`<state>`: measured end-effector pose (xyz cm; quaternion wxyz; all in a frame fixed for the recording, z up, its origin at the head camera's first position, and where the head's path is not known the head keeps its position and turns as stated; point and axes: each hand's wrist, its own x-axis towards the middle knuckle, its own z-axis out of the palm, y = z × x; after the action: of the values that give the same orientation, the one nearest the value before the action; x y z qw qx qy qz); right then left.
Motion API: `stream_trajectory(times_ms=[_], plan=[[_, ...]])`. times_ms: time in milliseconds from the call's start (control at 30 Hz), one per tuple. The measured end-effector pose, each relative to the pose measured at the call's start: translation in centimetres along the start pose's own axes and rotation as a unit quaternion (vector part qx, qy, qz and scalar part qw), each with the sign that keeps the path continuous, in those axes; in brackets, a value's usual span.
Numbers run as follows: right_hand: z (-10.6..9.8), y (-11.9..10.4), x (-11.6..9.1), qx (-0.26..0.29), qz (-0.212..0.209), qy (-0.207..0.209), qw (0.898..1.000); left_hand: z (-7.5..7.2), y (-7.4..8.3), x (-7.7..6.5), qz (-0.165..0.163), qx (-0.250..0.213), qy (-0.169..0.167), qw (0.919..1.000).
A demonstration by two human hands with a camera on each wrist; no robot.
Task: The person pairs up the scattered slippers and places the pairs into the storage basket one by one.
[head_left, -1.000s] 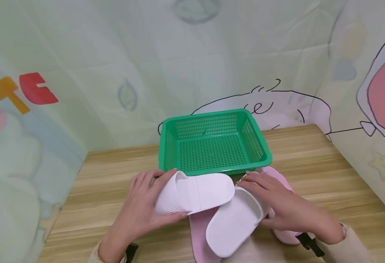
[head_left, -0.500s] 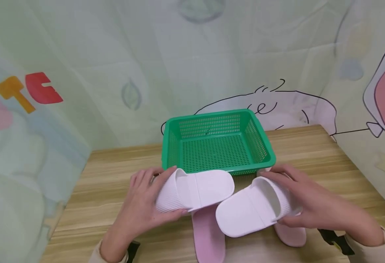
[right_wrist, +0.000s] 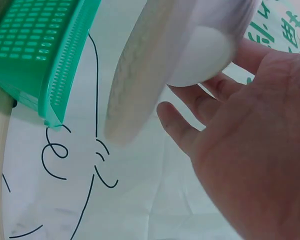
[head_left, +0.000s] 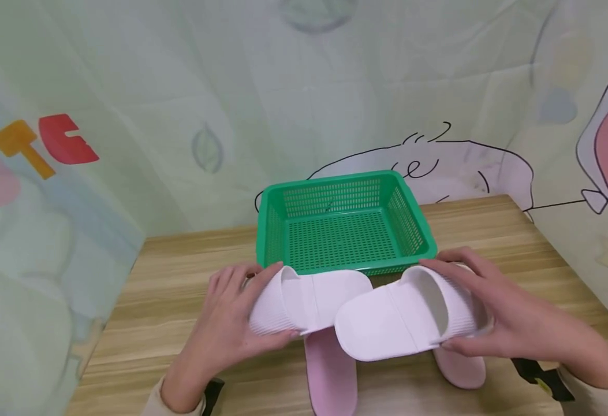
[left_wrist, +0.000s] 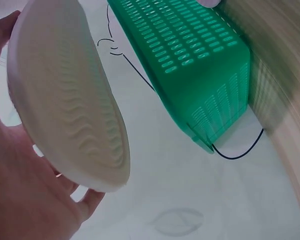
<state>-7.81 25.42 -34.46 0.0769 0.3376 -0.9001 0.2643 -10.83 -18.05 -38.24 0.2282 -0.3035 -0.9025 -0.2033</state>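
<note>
My left hand (head_left: 231,318) grips a white slide slipper (head_left: 329,297) across its ribbed strap, with the heel pointing right. In the left wrist view the wavy tread of that slipper's sole (left_wrist: 75,100) faces the camera. A second white slide slipper (head_left: 381,323) is held by my right hand (head_left: 496,306), fingers over the strap and thumb along the lower edge; its heel points left and overlaps the first one's heel in the head view. Both slippers are raised over the table. Beneath them lie a pink slipper (head_left: 332,375) and another pink one (head_left: 459,367), each partly hidden.
A green perforated plastic basket (head_left: 264,231) stands behind the slippers, with nothing in it. The wood-grain table (head_left: 179,277) meets a printed cloth backdrop (head_left: 153,115) at its back and sides.
My right hand has lifted its white slipper up and to the right and turned it, so that its heel now points left. My left hand has stayed nearly still.
</note>
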Motion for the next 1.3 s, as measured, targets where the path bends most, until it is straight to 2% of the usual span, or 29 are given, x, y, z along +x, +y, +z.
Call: stream_trajectory(times_ms=[500,867,1300], plan=[[0.3,-0.6,1.1,-0.028,-0.003,0.094,0.995,0.2,1.5,0.8,0.007,-0.006,-0.017,0.9998],[1.7,-1.0,1.8,-0.019,-0.011,0.093,0.995,0.5,2.4,0.8,0.017,-0.013,-0.016,0.9996],[3.5,-1.9,3.5,-0.013,-0.033,0.093,0.995,0.5,3.2,0.9,0.023,-0.008,-0.014,0.9996]])
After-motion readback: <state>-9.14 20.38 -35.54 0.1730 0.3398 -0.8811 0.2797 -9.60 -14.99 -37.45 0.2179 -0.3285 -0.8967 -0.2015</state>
